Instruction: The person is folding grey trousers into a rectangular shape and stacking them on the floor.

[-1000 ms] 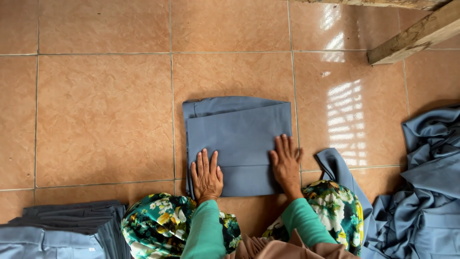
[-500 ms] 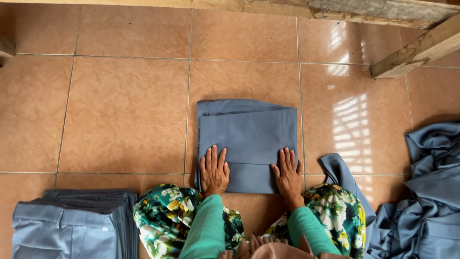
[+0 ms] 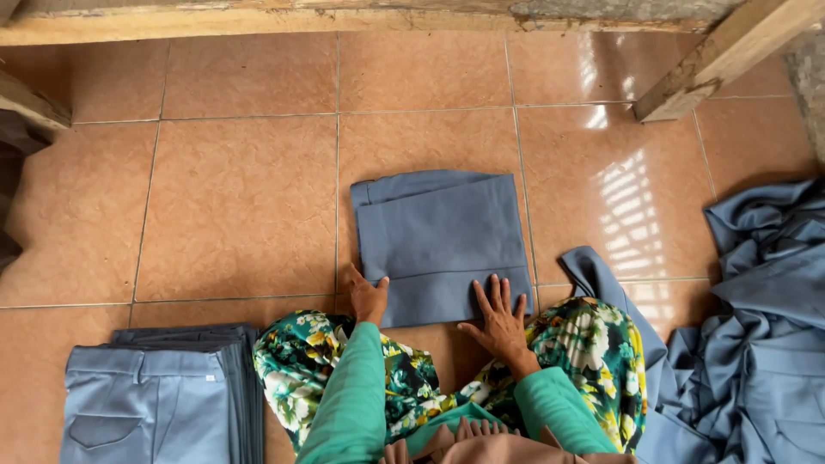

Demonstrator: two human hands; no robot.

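Observation:
A folded blue-grey garment [image 3: 438,241] lies flat on the tiled floor in front of my knees. My left hand [image 3: 368,296] curls around its near left corner, thumb on the cloth. My right hand [image 3: 498,322] rests flat on its near right edge, fingers spread. Both arms wear green sleeves, and a flowered skirt [image 3: 412,378] covers my knees below the garment.
A stack of folded blue-grey trousers [image 3: 163,395] lies at the lower left. A loose heap of the same cloth [image 3: 756,344] spreads at the right. Wooden beams [image 3: 722,56] run along the top and upper right of the orange tile floor [image 3: 232,215].
My left hand has slid off the top of the garment to its near left corner. My right hand has moved back to the near edge. The view has tilted up.

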